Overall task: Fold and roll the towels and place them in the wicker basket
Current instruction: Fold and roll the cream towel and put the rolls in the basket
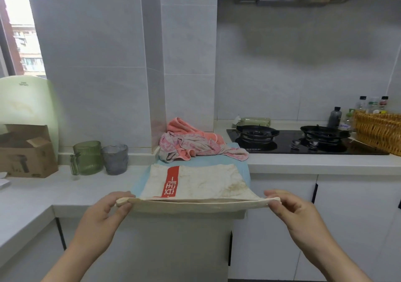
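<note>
At lower centre, the left hand and right hand each pinch a corner of the folded white towel on the worktop; wicker basket at right edge.

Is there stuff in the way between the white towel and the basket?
Yes. The white towel is pinched at its corners by the left hand and right hand. The wicker basket sits far right on the counter, and the black stove with its two burners lies between them, low enough to carry over.
</note>
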Motion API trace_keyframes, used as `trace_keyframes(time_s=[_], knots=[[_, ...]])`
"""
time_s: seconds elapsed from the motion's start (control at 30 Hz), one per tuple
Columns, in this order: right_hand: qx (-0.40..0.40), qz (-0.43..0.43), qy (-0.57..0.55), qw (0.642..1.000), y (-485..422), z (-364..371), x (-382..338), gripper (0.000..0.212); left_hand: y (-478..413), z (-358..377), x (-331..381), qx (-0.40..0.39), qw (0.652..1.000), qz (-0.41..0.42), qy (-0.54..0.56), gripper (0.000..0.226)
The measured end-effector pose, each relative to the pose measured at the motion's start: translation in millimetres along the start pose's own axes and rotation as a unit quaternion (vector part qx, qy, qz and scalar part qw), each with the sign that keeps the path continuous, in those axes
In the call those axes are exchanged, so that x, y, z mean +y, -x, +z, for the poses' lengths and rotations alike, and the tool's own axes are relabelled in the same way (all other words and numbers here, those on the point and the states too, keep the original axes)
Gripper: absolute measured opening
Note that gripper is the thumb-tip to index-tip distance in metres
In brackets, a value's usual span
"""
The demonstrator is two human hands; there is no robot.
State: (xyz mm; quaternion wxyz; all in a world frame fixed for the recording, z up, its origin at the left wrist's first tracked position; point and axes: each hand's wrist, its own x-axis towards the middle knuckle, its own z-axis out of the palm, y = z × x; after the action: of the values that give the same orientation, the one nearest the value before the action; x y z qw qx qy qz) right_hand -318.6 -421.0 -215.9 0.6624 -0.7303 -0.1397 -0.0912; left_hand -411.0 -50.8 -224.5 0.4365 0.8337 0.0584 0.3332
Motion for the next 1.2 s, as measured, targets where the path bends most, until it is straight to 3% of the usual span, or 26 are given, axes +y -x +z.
trace_keyframes(time_s=[0.1, 0.33, 0.53, 0.63, 0.7, 0.9, 1.1, 1.2], knots=[[0.030, -0.035, -0.002, 0.999, -9.9, 0.0, -19.8, 0.017, -14.1, -5.5, 15.6, 0.028, 0.999, -0.003, 0.040, 0.025], [0.056, -0.033, 0.032, 0.997, -59.6, 17.9, -39.1, 0.017, -68.3, 12.8, 32.0, 0.045, 0.998, -0.036, 0.041, 0.016], [0.013, 0.055, 0.106, 0.993, -125.8, 40.2, 2.3, 0.020, -121.5, 41.2, -30.4, -0.057, 0.974, -0.217, 0.044, 0.036], [-0.036, 0.121, 0.126, 0.984, -157.5, 49.2, 25.6, 0.029, -141.0, 53.1, -52.4, -0.087, 0.950, -0.296, 0.051, 0.030], [-0.061, 0.141, 0.160, 0.975, -173.7, 55.2, 36.8, 0.025, -152.1, 59.9, -61.3, -0.103, 0.943, -0.315, 0.013, 0.028], [-0.106, 0.171, 0.241, 0.949, -198.5, 60.4, 56.7, 0.025, -167.3, 67.7, -66.0, -0.170, 0.931, -0.312, -0.090, 0.008], [-0.153, 0.134, 0.350, 0.914, -204.5, 65.9, 51.1, 0.015, -170.6, 73.4, -54.8, -0.195, 0.944, -0.126, -0.236, 0.012], [-0.192, 0.129, 0.386, 0.893, -206.5, 63.8, 45.0, 0.010, -169.2, 72.7, -56.9, -0.193, 0.949, -0.098, -0.228, 0.013]])
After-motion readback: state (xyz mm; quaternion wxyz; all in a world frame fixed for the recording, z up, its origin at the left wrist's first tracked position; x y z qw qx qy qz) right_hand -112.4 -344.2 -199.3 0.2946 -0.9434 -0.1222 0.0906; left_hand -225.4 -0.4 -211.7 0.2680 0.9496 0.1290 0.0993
